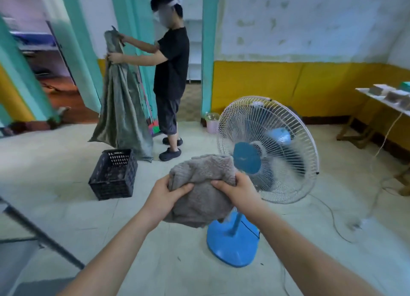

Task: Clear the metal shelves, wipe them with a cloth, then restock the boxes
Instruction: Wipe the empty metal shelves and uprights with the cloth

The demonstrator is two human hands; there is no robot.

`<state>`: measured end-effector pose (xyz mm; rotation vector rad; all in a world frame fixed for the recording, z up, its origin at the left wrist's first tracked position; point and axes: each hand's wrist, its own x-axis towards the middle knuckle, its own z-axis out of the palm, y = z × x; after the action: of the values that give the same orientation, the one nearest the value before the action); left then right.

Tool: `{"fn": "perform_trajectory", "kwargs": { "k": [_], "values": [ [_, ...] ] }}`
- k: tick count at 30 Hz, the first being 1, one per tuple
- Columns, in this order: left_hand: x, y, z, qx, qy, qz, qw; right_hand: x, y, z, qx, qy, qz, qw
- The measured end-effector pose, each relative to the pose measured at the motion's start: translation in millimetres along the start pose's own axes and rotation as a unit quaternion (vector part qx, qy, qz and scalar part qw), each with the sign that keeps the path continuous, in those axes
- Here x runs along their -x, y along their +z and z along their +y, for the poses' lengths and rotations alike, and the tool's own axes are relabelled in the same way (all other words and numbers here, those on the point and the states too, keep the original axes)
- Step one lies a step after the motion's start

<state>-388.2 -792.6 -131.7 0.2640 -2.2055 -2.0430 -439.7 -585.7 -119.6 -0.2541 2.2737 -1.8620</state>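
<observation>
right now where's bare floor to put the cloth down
Bare floor lies between the black crate and the fan's blue base, under the cloth both hands hold. Right of the fan cables cross the floor. Behind the crate, a person with a sack crowds it.

Bare storeroom, pedestal fan [266, 149], plastic crate [114, 175]

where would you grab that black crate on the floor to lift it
Grip the black crate by its top rim on two opposite sides, coming from above. It sits upright with its open top facing up, and the lattice walls give finger holes just under the rim.
</observation>
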Motion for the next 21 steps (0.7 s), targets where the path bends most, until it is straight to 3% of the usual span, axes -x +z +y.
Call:
{"fn": "perform_trajectory", "kwargs": {
  "k": [11, 13, 15, 21],
  "values": [
    [-132.7, -119.0, -41.3, 0.041, -0.036, 0.179, 0.982, -222.2, 125.5, -9.2, 0.013, -0.047, -0.217, 0.975],
    [-161.9, -153.2, -40.3, 0.038, -0.043, 0.25, 0.966, -277.9, 170.8, -16.5, -0.001, -0.05, -0.292, 0.955],
    [-165.8, -159.1, -36.8, 0.04, -0.062, 0.246, 0.966, -287.3, 183.5, -16.4, -0.011, -0.04, -0.299, 0.953],
    [-209.5, -255.8, -18.8, 0.052, -0.044, 0.398, 0.915, -391.7, 326.1, -53.4, -0.014, -0.059, -0.444, 0.894]
  ]
}}
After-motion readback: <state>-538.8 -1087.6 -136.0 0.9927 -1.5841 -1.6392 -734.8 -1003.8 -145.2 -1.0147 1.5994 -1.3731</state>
